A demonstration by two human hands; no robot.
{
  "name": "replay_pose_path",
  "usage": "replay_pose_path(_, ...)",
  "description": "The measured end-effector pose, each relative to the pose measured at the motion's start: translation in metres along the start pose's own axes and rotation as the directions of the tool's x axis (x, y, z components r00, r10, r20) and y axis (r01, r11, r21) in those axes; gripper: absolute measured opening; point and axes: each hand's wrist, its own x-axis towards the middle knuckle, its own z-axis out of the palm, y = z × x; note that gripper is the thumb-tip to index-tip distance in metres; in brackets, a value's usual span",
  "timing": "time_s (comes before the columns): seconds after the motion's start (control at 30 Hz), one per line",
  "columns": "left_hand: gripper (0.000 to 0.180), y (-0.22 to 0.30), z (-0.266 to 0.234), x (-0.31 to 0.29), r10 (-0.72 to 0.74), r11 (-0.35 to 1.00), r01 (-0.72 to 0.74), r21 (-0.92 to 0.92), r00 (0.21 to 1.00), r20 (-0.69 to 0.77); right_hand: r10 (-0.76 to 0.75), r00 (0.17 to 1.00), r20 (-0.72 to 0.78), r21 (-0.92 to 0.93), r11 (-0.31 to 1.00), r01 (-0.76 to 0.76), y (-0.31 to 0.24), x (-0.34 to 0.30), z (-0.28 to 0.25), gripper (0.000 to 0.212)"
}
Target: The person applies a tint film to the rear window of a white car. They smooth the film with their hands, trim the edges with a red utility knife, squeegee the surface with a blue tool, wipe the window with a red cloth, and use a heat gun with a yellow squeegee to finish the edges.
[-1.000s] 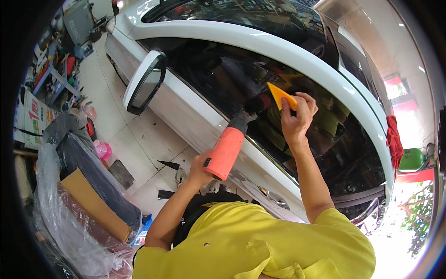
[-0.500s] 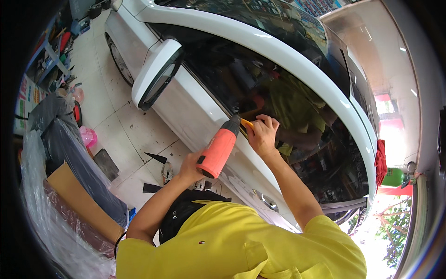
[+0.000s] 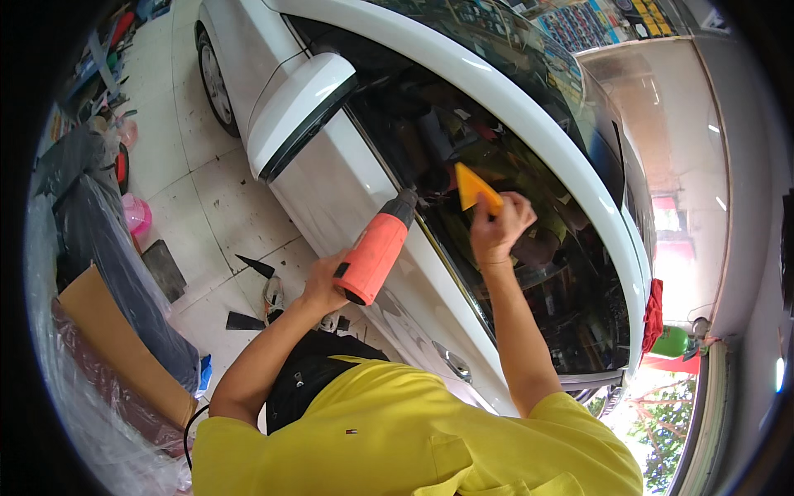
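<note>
My left hand (image 3: 320,285) is wrapped round the handle of a red-orange heat gun (image 3: 376,258), whose dark nozzle points at the lower edge of a dark car side window (image 3: 447,132). In my right hand (image 3: 503,231) is a yellow triangular squeegee (image 3: 473,187), held by its edge with a flat face turned up over the glass. Whether the squeegee touches the window I cannot tell. The white car door (image 3: 331,178) lies below the window, with a chrome trim along the join. The heat gun's grip is mostly hidden by my hand.
A white side mirror (image 3: 302,112) juts out at the upper left. Plastic-wrapped rolls and a brown cardboard piece (image 3: 124,343) stand at the left. Dark scraps (image 3: 255,265) lie on the tiled floor. A red cloth (image 3: 653,317) and a green sprayer bottle (image 3: 672,342) are at the right.
My right hand has lifted the squeegee from the window's lower edge, up and right over the glass. The heat gun has shifted slightly left, and the view has moved a little.
</note>
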Motion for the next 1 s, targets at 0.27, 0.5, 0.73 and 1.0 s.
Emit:
replay_pose_path(0.27, 0.053, -0.007, -0.011, 0.01, 0.048, 0.999, -0.048, 0.009, 0.993, -0.107, -0.126, 0.963, 0.237, 0.158, 0.983, 0.09, -0.031, -0.03, 0.012, 0.023)
replay_pose_path(0.5, 0.048, -0.019, -0.019, 0.04, 0.006, 0.993, -0.03, -0.111, 0.978, -0.208, 0.05, 0.995, 0.09, 0.128, 0.99, -0.061, -0.015, -0.006, -0.023, 0.021)
replay_pose_path(0.73, 0.051, -0.016, -0.025, 0.036, -0.018, 0.998, 0.011, -0.059, 0.994, -0.111, 0.047, 0.997, 0.069, 0.121, 0.991, -0.055, -0.028, 0.015, -0.009, 0.019)
replay_pose_path(1.0, 0.047, -0.05, -0.024, 0.064, -0.128, 0.938, 0.061, -0.342, 0.976, -0.176, 0.026, 0.999, 0.043, 0.107, 0.994, -0.03, -0.038, 0.058, 0.018, 0.016)
